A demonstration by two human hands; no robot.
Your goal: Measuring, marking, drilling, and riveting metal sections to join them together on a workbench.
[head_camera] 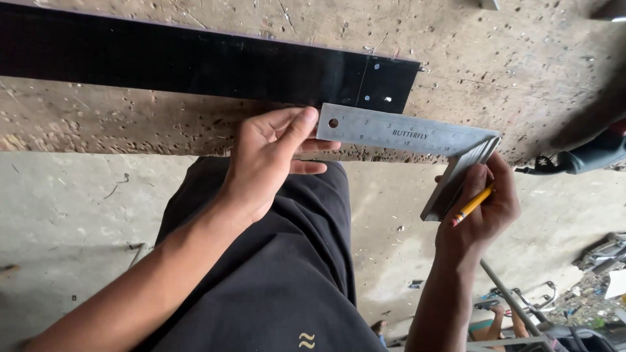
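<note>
Step in hand looked like marking out: the steel try square with a ruled blade sat against the near edge of the long flat black metal bar, close to the bar's right end. The bar lay on the pitted, worn wooden bench top, running left to right, with small holes and a faint scribed line near that right end.

Left hand: reached up from below the bar, thumb pressed on the blade's free end by its hanging hole, other fingers curled loosely under the blade. Pinning, not a full grip. Forearm came in at a diagonal from lower left, across the black-clothed lap.

Right hand: below and right of the bar's end, fingers wrapped round the square's thick stock, which hung off the bench edge. A yellow pencil was tucked in the same hand, tip pointing down-left, away from the bar. So that hand held 2 things, closed on both.

My read: blade was still beside the bar, not across it. Next move would call for seating the stock firm against the bar's edge, laying the blade over the black face, then freeing the pencil. Risk: square slipping while the pencil is regripped.

A grey power tool lay on the bench, well right of the bar.
</note>
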